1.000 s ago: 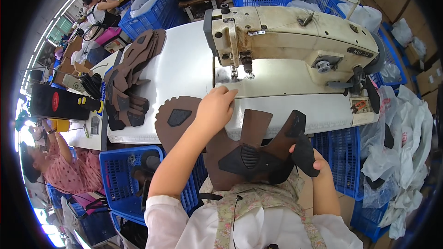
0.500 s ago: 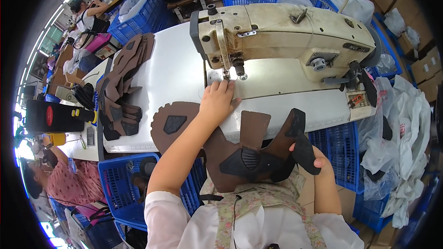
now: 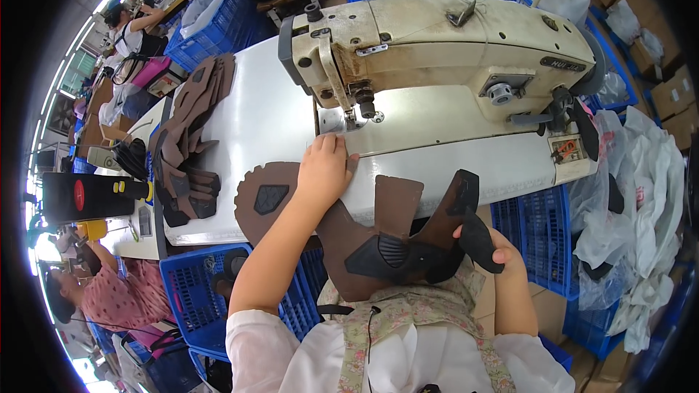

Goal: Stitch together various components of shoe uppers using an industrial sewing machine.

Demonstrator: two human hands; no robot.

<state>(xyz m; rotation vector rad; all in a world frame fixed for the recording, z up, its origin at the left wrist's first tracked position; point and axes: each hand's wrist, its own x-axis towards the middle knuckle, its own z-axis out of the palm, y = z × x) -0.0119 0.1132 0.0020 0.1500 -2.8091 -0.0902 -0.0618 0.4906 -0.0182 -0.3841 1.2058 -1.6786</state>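
My left hand [image 3: 327, 169] lies at the front edge of the sewing machine's bed, just short of the presser foot [image 3: 350, 116]. Its fingers are bent and pressed together; what lies under them is hidden. Below that forearm spreads a large brown cut piece, like a shoe upper [image 3: 349, 255], with black patches. It runs from the white table [image 3: 247, 124] down over my lap. To the right, my right hand [image 3: 504, 249] pinches a black rounded flap [image 3: 478, 241] between thumb and fingers, beside the brown piece's black-tipped arm. Whether the flap joins that piece I cannot tell.
Stacked brown and black pieces [image 3: 191, 145] lie along the table's left side. The cream sewing machine [image 3: 444, 44] spans the back. Blue crates [image 3: 200, 295] flank my lap, and plastic bags [image 3: 641, 225] heap at right. Two people work at the left.
My left hand has drawn back a little from the presser foot toward me. My right hand still pinches the black flap. The whole view has shifted slightly.
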